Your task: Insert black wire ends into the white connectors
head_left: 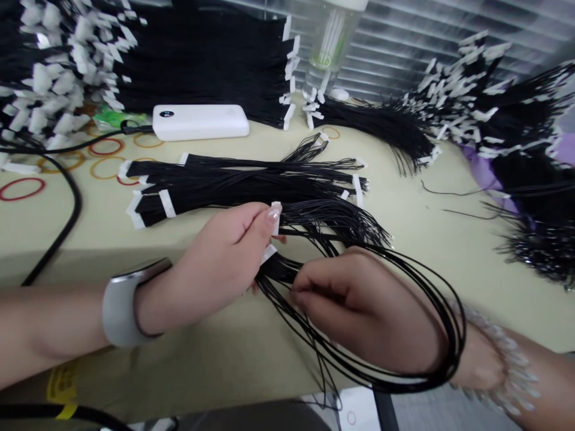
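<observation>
My left hand point(233, 248) is closed around thin black cables point(281, 269), its thumb pressing on a white end piece. A second white end piece point(268, 254) shows just below that thumb. From this grip the cables sweep right in a wide loop point(456, 335) that passes over the back of my right hand and wrist. My right hand point(372, 305) is closed in a pinch at the cables near the left hand; its fingertips are partly hidden. Behind both hands lie bundled black cables point(233, 182) with white ends, partly covered by the left hand.
A white power bank point(200, 122) with a plugged-in cord stands behind the bundles. Rubber bands point(105, 146) lie to the left. Large stacks of black cables point(202, 60) fill the back, with more piled at right point(516, 114). A clear bottle point(330, 51) stands near the blinds.
</observation>
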Action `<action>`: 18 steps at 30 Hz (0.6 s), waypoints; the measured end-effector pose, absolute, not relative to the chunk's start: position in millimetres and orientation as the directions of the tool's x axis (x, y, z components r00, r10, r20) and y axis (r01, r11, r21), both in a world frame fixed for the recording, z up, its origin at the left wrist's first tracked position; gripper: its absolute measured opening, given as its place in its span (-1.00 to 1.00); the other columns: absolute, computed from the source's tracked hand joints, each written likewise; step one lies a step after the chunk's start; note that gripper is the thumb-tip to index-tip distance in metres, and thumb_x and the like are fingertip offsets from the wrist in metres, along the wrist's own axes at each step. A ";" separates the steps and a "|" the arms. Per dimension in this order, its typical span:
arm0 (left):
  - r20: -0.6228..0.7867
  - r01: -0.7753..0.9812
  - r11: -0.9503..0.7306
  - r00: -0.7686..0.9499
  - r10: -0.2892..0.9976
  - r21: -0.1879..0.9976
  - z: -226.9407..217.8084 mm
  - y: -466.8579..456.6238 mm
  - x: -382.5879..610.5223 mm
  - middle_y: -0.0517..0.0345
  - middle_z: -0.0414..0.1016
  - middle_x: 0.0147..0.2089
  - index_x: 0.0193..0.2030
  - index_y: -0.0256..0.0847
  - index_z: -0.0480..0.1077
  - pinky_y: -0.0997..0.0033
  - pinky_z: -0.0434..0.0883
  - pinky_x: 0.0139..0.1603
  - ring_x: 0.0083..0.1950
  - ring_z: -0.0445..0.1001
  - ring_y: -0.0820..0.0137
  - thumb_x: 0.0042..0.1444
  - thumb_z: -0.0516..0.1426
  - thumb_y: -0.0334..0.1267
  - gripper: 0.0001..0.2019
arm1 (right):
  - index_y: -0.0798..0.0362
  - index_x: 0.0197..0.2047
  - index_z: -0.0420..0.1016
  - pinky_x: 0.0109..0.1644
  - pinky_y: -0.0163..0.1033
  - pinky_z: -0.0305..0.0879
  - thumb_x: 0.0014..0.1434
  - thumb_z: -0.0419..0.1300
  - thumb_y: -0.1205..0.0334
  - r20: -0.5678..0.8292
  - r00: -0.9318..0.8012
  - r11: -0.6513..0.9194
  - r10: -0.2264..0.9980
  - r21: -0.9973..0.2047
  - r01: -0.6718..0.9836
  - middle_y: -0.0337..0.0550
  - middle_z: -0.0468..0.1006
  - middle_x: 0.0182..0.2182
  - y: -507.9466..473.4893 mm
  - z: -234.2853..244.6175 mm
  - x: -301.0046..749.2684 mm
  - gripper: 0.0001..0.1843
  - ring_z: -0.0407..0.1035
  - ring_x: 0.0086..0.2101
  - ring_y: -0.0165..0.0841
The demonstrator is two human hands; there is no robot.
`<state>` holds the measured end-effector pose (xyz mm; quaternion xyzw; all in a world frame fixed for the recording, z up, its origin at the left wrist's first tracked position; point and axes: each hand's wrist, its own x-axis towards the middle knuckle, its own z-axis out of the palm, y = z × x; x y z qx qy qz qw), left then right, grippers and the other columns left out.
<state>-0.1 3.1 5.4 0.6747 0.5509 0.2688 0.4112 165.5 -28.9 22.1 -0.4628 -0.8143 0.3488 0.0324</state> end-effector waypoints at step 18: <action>-0.099 0.476 -0.059 0.300 0.949 0.877 2.9 0.8 -0.8 0.36 0.11 -0.70 -0.59 -0.19 0.10 0.65 0.15 -0.74 -0.70 0.15 0.60 0.18 -0.11 -0.05 -0.62 | 0.01 -0.05 0.37 -0.67 -0.41 0.08 0.15 -0.01 0.41 0.335 0.368 0.287 0.867 -0.941 0.180 -0.24 0.43 -0.32 21.6 60.2 221.8 -0.68 0.12 -0.70 -0.67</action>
